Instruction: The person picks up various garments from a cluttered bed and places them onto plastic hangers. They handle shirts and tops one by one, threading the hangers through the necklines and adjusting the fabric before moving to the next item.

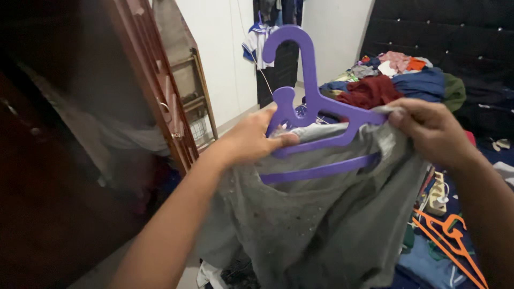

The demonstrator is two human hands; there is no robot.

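Left hand [251, 140] grip pinches purple plastic hanger [310, 107] at its neck, held up mid-frame. Right hand [428, 131] grip pinches grey fabric garment [316, 225] at hanger's right shoulder; garment drapes below. Bed [482, 80] behind holds heaped mixed clothes [391, 80]. Orange plastic hangers [452, 241] lie lower right.

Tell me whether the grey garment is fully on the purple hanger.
Partly on: grey fabric garment covers purple plastic hanger at right hand; left end bare.
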